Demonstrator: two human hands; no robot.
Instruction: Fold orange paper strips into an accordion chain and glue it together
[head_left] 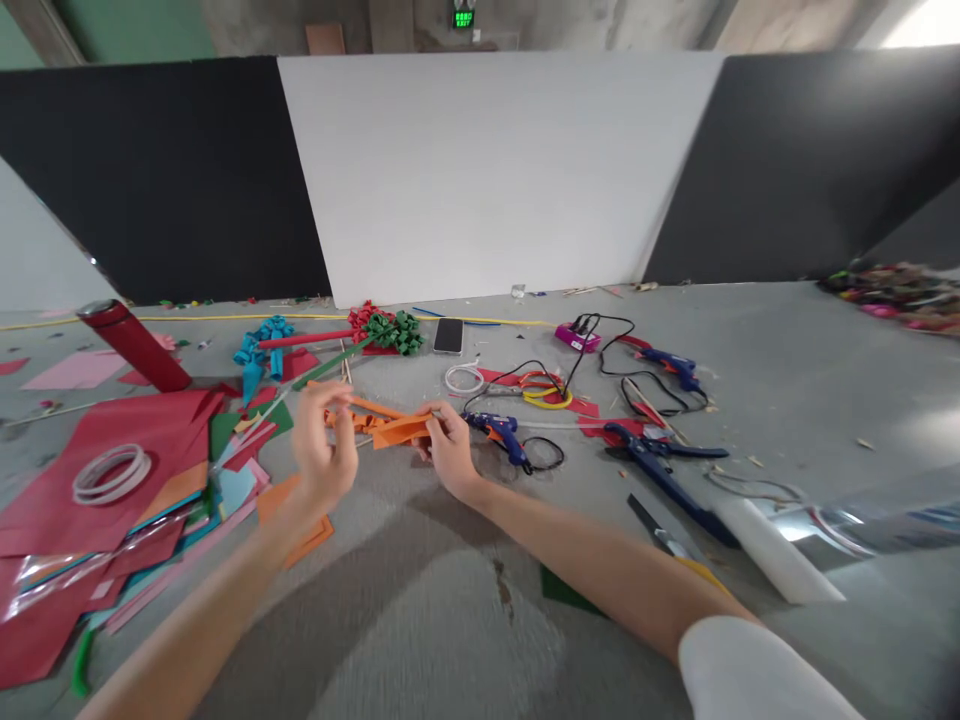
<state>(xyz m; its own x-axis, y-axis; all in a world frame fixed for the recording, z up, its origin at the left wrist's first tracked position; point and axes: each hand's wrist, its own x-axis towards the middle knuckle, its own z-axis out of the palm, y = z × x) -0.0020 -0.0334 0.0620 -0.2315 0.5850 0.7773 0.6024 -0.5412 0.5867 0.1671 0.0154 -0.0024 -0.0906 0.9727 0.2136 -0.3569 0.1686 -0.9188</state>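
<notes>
My left hand [324, 440] is closed round one end of an orange paper piece with a rolled stem [379, 407] and curled bits [361, 423]; its fingers partly hide that end. To its right, my right hand [448, 448] pinches a flat orange paper strip [401, 431] that lies against the rolled piece. Below my left wrist, loose orange sheets [296, 530] rest on the grey floor. Just right of my right hand lies a blue glue gun [501, 432]. Beyond my hands are green [395, 332], red [367, 318] and blue [262, 340] curled paper flowers.
Left are a red flask [135, 345], red paper sheets [45, 480] and rolls of white tape [112, 474]. A phone [448, 336] lies ahead. Right are a purple power strip [577, 337], cables, another glue gun [671, 368], blue-handled cutters [667, 475] and a knife [656, 525]. White and black panels stand behind.
</notes>
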